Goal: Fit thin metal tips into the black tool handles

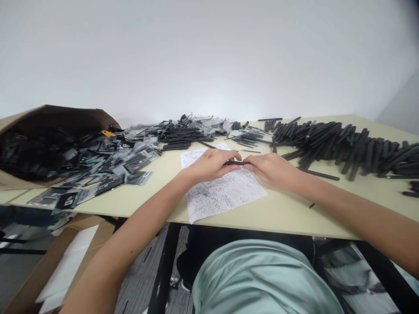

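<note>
Over a sheet of paper (225, 198) covered with scribbles, my two hands meet at a slim black pen (233, 163). My left hand (212, 165) is closed around the pen, which lies roughly level and points to the right. At its right end, the fingertips of my right hand (269, 169) pinch it. The exact tip is hidden by the fingers. Just beyond the hands lie thin black refill-like sticks (248, 137) and a stack of black pens (178, 137).
A long heap of black pen-like sticks (327, 141) spreads over the right of the pale yellow table (294, 213). Clear packets (134, 159) spill from a tipped cardboard box (49, 111) at left. Another cardboard box (83, 222) with white sheets stands below the table edge.
</note>
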Tool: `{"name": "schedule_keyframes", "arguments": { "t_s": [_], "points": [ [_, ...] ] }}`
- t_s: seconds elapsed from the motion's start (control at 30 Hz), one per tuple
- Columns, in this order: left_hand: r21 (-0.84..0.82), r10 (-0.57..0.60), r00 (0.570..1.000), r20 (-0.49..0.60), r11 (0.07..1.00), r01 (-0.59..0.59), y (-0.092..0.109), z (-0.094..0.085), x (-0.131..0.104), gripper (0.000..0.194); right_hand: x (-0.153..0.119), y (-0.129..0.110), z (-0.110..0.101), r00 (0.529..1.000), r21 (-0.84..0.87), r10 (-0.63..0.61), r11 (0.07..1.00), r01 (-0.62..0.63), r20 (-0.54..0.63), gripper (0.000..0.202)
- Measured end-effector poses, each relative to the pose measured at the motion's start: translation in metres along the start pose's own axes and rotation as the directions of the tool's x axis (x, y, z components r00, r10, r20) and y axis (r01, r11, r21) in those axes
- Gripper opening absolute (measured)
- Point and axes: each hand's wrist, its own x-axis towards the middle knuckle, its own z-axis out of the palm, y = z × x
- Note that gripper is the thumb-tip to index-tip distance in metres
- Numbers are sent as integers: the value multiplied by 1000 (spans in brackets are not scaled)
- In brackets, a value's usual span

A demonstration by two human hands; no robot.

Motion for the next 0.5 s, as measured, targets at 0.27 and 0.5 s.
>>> {"name": "schedule_keyframes", "arguments": {
  "t_s": [0.27,0.5],
  "points": [
    [-2,26,1000,-16,1000,-26,1,0,0,29,0,-2,0,1000,47,7,999,-7,-8,37],
    [70,-4,1000,11,998,3,5,0,2,38,0,-7,-1,999,-5,33,999,-33,-5,33]
  ]
}}
